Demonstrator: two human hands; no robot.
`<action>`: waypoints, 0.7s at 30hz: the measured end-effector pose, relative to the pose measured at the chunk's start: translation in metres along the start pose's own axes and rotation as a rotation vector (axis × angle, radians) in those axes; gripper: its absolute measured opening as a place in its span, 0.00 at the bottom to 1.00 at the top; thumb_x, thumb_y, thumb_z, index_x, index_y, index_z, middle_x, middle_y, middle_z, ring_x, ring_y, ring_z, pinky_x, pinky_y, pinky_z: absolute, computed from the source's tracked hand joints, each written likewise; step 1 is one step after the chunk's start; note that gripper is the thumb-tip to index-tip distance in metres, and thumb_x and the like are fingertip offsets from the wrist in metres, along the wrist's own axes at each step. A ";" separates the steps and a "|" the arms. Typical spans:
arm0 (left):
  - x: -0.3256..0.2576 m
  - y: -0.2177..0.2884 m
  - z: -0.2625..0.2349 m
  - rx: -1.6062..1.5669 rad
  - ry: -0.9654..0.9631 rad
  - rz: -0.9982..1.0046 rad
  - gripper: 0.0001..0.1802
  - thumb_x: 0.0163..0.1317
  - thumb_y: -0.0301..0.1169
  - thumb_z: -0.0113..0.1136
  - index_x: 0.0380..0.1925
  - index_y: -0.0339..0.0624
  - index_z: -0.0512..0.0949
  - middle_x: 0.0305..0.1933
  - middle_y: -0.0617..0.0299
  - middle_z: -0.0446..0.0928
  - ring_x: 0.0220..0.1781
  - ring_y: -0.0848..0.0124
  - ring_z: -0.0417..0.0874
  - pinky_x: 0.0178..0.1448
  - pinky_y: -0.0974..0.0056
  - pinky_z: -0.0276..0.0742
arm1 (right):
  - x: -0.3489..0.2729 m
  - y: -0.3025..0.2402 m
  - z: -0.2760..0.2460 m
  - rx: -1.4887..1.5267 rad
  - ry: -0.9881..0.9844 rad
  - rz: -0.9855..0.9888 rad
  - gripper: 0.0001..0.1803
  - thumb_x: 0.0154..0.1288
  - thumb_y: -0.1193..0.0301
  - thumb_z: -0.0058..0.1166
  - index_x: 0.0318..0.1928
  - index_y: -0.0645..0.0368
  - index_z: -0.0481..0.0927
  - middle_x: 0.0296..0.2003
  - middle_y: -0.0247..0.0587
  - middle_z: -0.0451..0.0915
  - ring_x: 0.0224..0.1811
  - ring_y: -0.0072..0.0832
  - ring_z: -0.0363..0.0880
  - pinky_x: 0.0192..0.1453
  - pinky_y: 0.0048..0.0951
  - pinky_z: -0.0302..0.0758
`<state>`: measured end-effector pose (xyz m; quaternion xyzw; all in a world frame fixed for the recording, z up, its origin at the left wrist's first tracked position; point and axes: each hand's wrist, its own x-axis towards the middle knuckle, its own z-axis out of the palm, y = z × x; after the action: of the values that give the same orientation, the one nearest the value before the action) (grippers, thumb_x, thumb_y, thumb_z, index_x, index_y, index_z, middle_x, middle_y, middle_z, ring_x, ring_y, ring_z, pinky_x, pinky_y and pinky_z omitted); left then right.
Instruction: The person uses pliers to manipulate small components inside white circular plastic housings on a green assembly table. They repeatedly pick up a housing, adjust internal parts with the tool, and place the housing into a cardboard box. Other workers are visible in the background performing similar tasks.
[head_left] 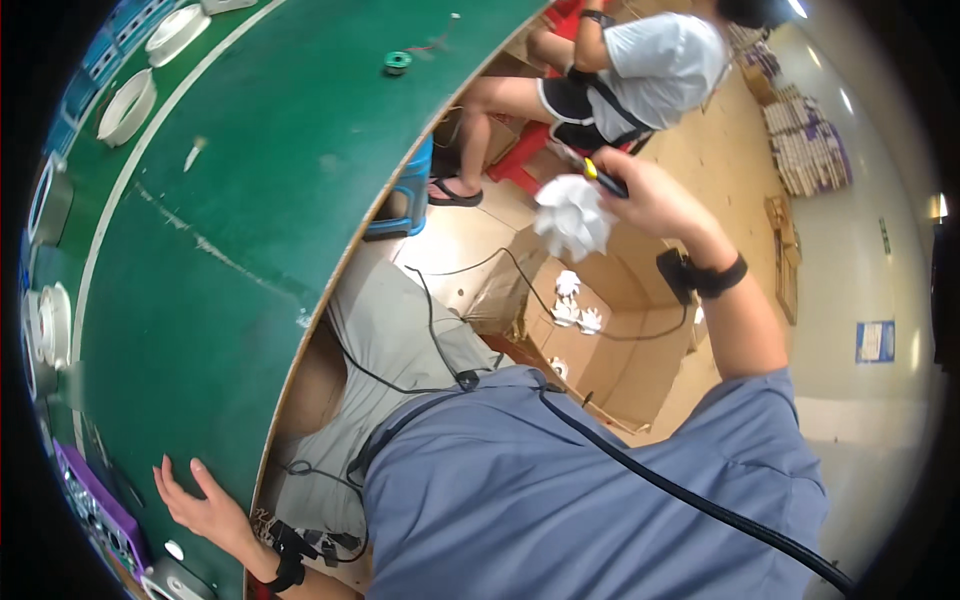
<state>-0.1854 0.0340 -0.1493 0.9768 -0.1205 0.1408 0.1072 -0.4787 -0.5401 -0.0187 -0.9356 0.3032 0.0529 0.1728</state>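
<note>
Above the far rim of the brown cardboard box [650, 385], the right hand [640, 195] has its fingers closed around a slim yellow-and-black tool [607, 178]. A matte white finned wheel [573, 217], its curved blades fanned around a hub, hangs just beside that tool, over the same side of the box; whether the fingers or the tool bear it, I cannot tell. Smaller-looking white finned pieces [566, 313] lie loose inside the box, on its bare card bottom. The left hand [205, 510], well to the left of the box, holds nothing, its fingers spread apart over the smooth, scuffed green worktop [240, 270]. Also left of the box, along the worktop's far side, stand smooth white rings [127, 107]; a small round green part [397, 63] with a thin red wire lies farther up. A thin black cable [512, 258] loops across the box opening, partly in the way. Beyond the box are a blue plastic stool [408, 195] and a seated person [655, 65]; pale stacked bundles [808, 150] stand farther right of it.
</note>
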 end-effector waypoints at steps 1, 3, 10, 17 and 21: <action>0.000 0.005 -0.002 0.002 -0.005 -0.001 0.25 0.74 0.43 0.58 0.65 0.42 0.76 0.74 0.48 0.69 0.75 0.49 0.69 0.76 0.48 0.61 | -0.017 0.023 0.008 -0.076 -0.075 0.102 0.19 0.59 0.73 0.63 0.52 0.59 0.77 0.42 0.57 0.83 0.47 0.53 0.83 0.51 0.46 0.78; 0.000 0.013 -0.006 0.002 -0.005 0.002 0.25 0.74 0.43 0.57 0.65 0.41 0.76 0.73 0.47 0.69 0.74 0.49 0.69 0.76 0.48 0.61 | -0.042 0.047 0.015 -0.273 -0.250 0.258 0.19 0.61 0.71 0.61 0.53 0.59 0.78 0.41 0.58 0.84 0.47 0.56 0.82 0.51 0.48 0.78; 0.001 0.002 -0.004 -0.087 0.043 0.033 0.24 0.69 0.34 0.62 0.61 0.33 0.77 0.67 0.40 0.74 0.70 0.45 0.72 0.74 0.46 0.65 | 0.021 -0.011 0.014 0.136 -0.087 -0.086 0.20 0.67 0.64 0.63 0.54 0.60 0.75 0.40 0.55 0.83 0.44 0.50 0.84 0.50 0.46 0.77; -0.010 0.034 -0.032 -0.131 0.165 -0.046 0.25 0.58 0.35 0.69 0.55 0.41 0.79 0.66 0.44 0.75 0.68 0.46 0.73 0.72 0.47 0.67 | 0.111 -0.235 0.007 0.572 -0.177 -0.662 0.17 0.63 0.74 0.62 0.51 0.62 0.76 0.32 0.32 0.74 0.35 0.22 0.71 0.42 0.27 0.71; -0.008 0.045 -0.051 -0.138 0.150 -0.139 0.26 0.58 0.39 0.71 0.55 0.42 0.79 0.67 0.46 0.74 0.69 0.46 0.71 0.72 0.45 0.66 | 0.180 -0.341 0.039 0.682 -0.302 -0.807 0.15 0.67 0.70 0.61 0.50 0.61 0.75 0.31 0.28 0.73 0.32 0.17 0.69 0.38 0.24 0.69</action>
<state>-0.2171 0.0049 -0.0962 0.9598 -0.0536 0.1970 0.1926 -0.1334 -0.3671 0.0072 -0.8505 -0.1081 0.0148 0.5146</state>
